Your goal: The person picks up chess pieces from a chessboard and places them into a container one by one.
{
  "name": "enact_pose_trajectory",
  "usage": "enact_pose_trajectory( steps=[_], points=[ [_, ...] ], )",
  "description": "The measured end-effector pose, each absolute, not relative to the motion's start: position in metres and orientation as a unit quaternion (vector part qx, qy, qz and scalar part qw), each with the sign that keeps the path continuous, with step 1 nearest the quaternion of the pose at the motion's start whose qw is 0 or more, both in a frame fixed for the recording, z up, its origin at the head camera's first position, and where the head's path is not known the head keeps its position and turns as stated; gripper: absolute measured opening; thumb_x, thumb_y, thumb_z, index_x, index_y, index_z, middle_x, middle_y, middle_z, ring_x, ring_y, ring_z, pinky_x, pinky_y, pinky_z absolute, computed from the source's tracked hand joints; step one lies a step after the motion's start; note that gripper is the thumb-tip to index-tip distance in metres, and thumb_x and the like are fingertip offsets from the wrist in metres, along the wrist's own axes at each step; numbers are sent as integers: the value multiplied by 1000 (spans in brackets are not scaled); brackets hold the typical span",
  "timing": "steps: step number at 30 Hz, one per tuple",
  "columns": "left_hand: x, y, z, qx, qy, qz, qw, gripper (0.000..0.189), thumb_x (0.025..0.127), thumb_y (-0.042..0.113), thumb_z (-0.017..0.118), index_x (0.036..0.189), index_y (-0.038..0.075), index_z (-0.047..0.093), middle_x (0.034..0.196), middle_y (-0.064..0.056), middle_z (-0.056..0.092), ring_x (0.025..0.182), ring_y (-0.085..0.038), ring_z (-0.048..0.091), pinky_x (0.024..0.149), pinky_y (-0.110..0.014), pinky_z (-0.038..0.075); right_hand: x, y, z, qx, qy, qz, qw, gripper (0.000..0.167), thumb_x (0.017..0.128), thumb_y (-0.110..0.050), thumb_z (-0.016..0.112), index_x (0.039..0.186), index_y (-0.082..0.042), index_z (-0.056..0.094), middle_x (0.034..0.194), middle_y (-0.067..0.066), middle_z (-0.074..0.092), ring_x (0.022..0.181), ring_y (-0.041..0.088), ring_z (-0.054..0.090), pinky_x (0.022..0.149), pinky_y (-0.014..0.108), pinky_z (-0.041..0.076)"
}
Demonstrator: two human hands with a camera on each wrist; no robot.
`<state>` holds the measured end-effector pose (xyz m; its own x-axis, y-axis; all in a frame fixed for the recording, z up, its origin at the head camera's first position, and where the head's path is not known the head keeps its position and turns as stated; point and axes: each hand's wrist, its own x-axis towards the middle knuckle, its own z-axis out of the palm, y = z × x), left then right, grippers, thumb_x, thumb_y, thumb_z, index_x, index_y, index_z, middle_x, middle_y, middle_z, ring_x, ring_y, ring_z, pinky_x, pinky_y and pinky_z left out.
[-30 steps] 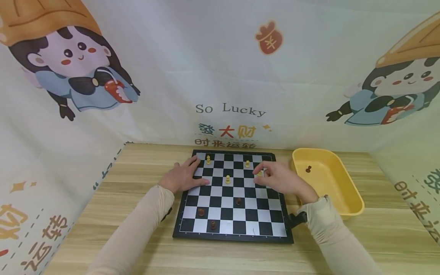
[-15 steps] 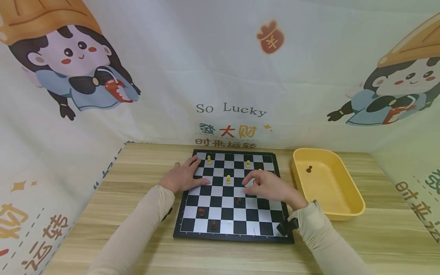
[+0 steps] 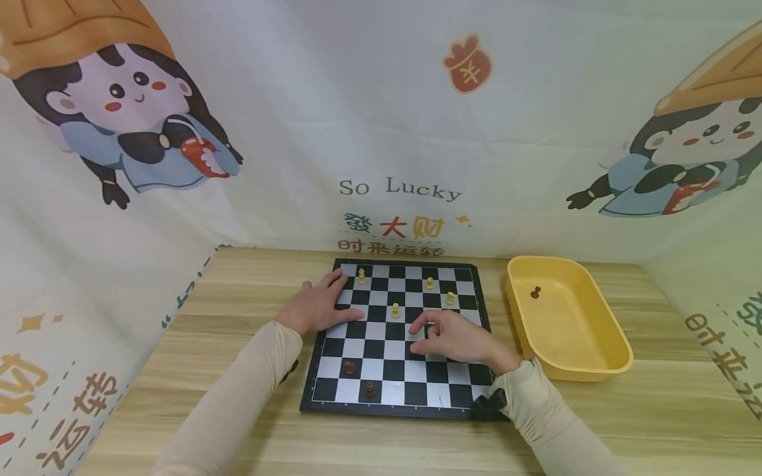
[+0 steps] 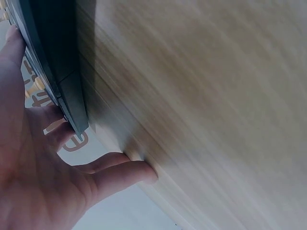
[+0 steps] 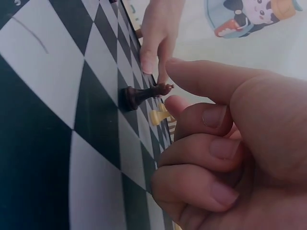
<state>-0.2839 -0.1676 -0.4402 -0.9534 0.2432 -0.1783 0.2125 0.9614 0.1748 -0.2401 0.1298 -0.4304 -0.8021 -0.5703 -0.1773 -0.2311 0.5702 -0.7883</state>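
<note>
The black-and-white chessboard (image 3: 405,412) lies flat on the wooden table. My left hand (image 3: 315,307) is spread at its left edge, thumb on the squares. In the left wrist view, two fingers (image 4: 127,175) extend over the table beside the board's side. My right hand (image 3: 455,336) is over the board's right half, thumb and index finger apart. Between those fingertips in the right wrist view is the top of a dark brown chess piece (image 5: 139,96), standing on the board; the head view hides it behind the hand. The other right fingers are curled in, holding nothing visible.
Several pale yellow chess pieces stand on the far half, one a pawn-like piece (image 3: 450,298). Two brown chess pieces, a near one (image 3: 370,389) and another (image 3: 349,366), stand at the front left. A yellow bin (image 3: 568,367) right of the board holds a brown chess piece (image 3: 536,292).
My right hand has moved from beside the far-right yellow piece toward the front and left, now covering the brown piece near the middle. My left hand stays where it was.
</note>
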Motion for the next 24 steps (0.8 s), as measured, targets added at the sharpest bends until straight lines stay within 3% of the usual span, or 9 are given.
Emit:
enact_pose_trajectory(
  steps=[11,24],
  points=[
    [-285,-168,-441,123,985,80,96,102,90,77,52,162,10,27,172,-14,18,149,-52,33,121,-65,29,-239,131,-439,-215,846,-431,228,28,89,-23,78,113,-11,68,57,-6,48,50,9,40,49,20,29],
    [-286,-169,-442,113,985,76,102,102,90,79,51,163,13,26,172,-11,18,143,-65,31,113,-67,39,-241,132,-448,-213,846,-431,230,27,85,-16,80,107,-11,68,58,-6,50,52,8,42,50,20,31]
  ],
)
